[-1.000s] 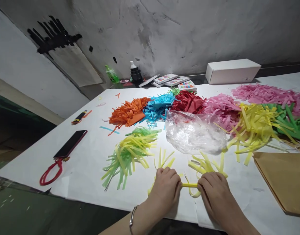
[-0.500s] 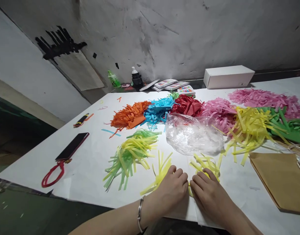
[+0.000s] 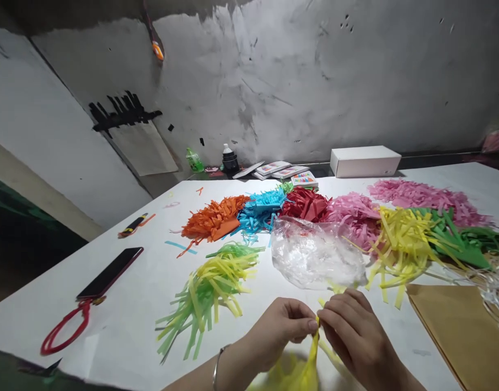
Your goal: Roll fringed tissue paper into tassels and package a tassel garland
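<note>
Grey, scuffed wall (image 3: 298, 81) takes up most of the upper part of my head feed. Below it a white-covered table (image 3: 123, 326) widens toward me. Over its near-right corner lie brown paper sheets (image 3: 457, 326), and the middle holds a crumpled clear plastic bag (image 3: 315, 255). Heaps of cut fringe run across behind and beside the bag: orange (image 3: 212, 217), blue (image 3: 261, 209), red, pink (image 3: 355, 217), yellow and green. Left of the bag lies a green-and-yellow fringe bundle (image 3: 206, 288). A white box (image 3: 366, 163) sits at the far edge.

At the near edge I have both hands up close together on yellow strips (image 3: 312, 358). My left hand (image 3: 280, 326) is closed to a thumb-and-forefinger pinch on their narrow, gathered neck. The right hand (image 3: 361, 334) is curled nearly shut beside it, fingertips on the same neck, its palm hidden. I read the step as twisting the strips tight at the neck; the next move calls for a firm left pinch while the right fingers turn, without tearing the paper.

By the left edge lies a phone (image 3: 111, 274) with a red cord; a thin blue strip (image 3: 181, 247) is smallest.
</note>
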`<action>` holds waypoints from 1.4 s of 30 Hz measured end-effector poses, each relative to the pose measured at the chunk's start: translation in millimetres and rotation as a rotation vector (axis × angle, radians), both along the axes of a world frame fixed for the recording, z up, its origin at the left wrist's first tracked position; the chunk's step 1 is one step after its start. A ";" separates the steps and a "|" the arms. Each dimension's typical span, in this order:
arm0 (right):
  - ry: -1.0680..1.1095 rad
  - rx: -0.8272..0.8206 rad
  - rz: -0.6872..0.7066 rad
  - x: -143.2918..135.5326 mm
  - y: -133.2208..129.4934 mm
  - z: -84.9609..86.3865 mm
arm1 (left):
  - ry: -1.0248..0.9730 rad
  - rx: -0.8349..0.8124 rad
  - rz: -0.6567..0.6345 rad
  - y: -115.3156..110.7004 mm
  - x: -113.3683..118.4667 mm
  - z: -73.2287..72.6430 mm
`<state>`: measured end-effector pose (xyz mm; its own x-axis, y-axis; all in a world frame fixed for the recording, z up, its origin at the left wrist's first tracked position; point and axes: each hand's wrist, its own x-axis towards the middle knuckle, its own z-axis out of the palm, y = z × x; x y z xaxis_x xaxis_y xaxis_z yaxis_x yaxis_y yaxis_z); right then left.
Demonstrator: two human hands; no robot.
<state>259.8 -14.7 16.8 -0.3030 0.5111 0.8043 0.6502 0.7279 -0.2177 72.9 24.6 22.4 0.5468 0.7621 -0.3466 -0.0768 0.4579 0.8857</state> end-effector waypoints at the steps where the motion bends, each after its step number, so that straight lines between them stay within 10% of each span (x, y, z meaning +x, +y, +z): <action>1: 0.083 -0.064 0.023 -0.7 1.7 1.9 | -0.044 -0.018 0.022 0.6 3.0 1.6; 6: 0.406 -0.468 0.129 -5.0 11.1 -8.3 | -0.085 0.152 0.135 8.8 14.6 1.3; 17: 0.381 -0.418 0.041 -12.4 56.2 -34.2 | 0.236 0.742 0.114 53.2 2.8 -1.9; 24: 0.480 -0.932 0.074 -14.4 101.9 -36.2 | 0.578 0.902 0.026 132.0 18.7 -1.9; 31: 0.415 -1.011 0.079 -14.9 112.9 -57.3 | 0.819 1.016 -0.131 199.6 66.0 -40.7; 36: 0.378 -1.051 0.144 -3.2 104.9 -60.8 | 0.822 0.985 -0.172 205.8 73.5 -50.3; 42: 0.506 -1.001 0.055 3.7 98.0 -40.6 | 0.612 0.854 -0.074 165.8 47.2 -18.8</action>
<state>263.5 83.3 -23.8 -0.0994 0.9922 0.0757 0.2936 0.1019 -0.9505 120.0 190.3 3.6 0.5151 0.8553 0.0569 0.4948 -0.3509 0.7950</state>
